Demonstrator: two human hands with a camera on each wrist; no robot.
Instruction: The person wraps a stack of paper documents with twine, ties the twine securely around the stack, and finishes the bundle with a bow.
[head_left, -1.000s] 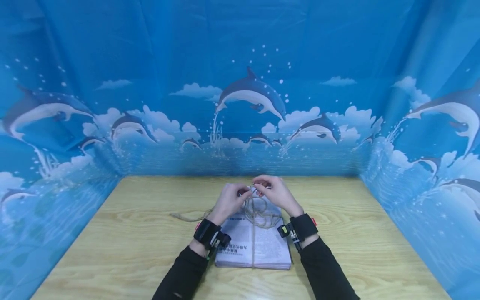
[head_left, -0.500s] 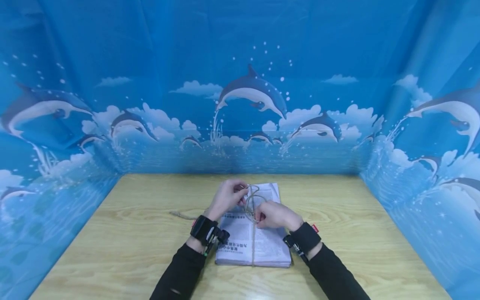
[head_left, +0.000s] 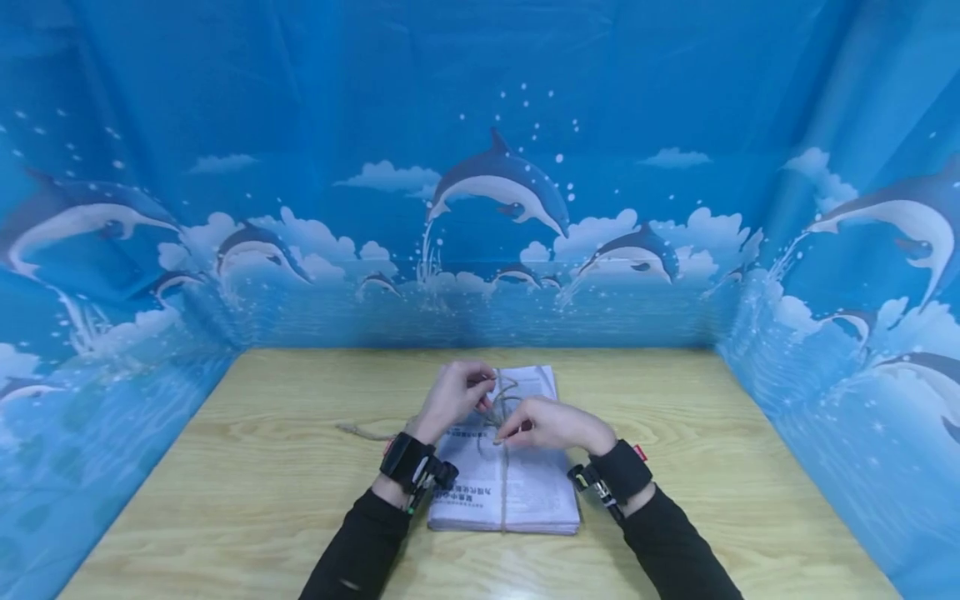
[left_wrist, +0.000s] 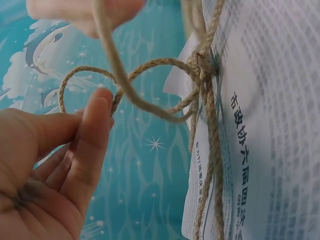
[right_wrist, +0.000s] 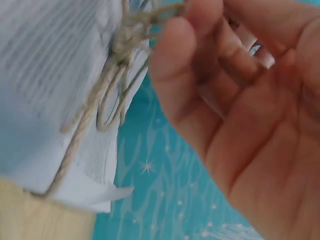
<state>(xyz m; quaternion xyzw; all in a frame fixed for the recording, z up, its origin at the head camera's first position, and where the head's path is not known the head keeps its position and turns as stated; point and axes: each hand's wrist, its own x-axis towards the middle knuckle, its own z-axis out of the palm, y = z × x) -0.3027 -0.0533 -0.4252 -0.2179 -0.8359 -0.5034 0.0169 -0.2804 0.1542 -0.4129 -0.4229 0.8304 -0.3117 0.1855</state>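
A stack of newspapers lies on the table, bound lengthwise by a jute twine. Over the upper half of the stack, my left hand pinches a twine loop between thumb and forefinger. To its right and a little nearer, my right hand pinches another part of the twine at its fingertips. Between the hands, the loops run into a knot on the paper. In the right wrist view, twine strands stretch from the knot to the right fingertips, which partly hide them.
A loose twine end trails over the wooden table left of the stack. Blue dolphin-print sheeting rises along the back and both sides. Each wrist wears a black band with a camera.
My right hand has come from the far end of the stack toward me, then slid slightly left over the twine. The left hand has stayed near its place, keeping its pinch.
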